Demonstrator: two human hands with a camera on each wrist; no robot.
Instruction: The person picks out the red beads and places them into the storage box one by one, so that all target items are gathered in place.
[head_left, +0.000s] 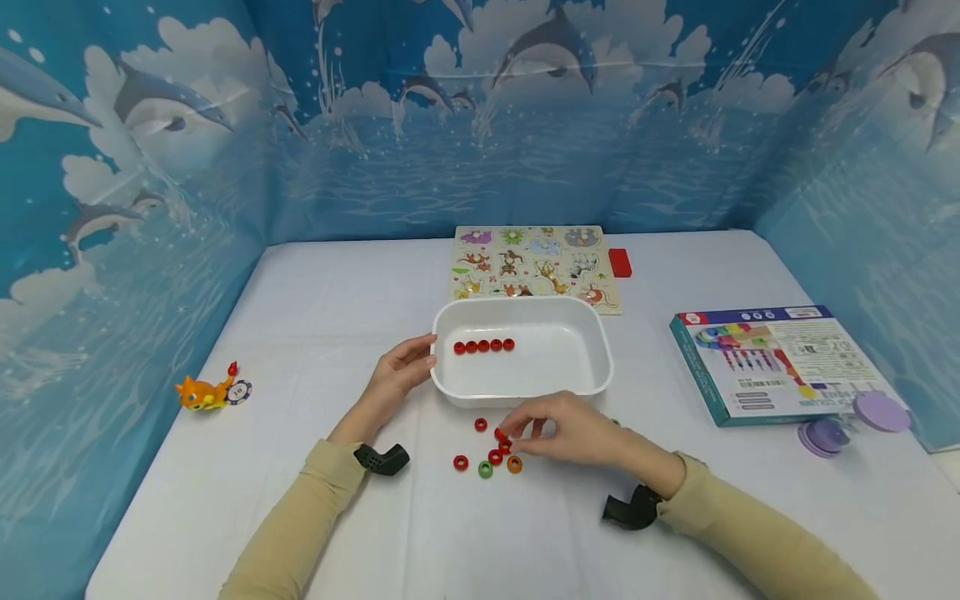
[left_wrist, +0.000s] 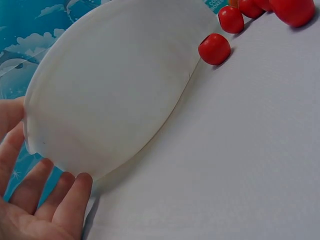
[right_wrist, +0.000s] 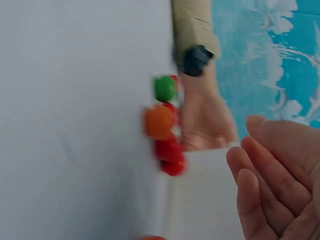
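Observation:
A white tray [head_left: 558,358] stands on the table, with a row of several red beads [head_left: 483,346] along its inner left half. My left hand [head_left: 395,377] touches the tray's left end with its fingertips; in the left wrist view they rest against the outer wall and rim. In front of the tray lie several loose red beads [head_left: 461,462], a green bead [head_left: 486,470] and an orange bead [head_left: 514,464]. Above this cluster hovers my right hand [head_left: 566,429], thumb and fingers bent but apart. The right wrist view shows nothing between them; the beads there are blurred.
Behind the tray lies an animal puzzle board [head_left: 536,258] beside a red block [head_left: 619,262]. A boxed set [head_left: 780,362] is on the right, near purple round containers [head_left: 825,435]. An orange toy [head_left: 202,393] sits far left. Dolphin-printed curtains [head_left: 510,167] enclose the table.

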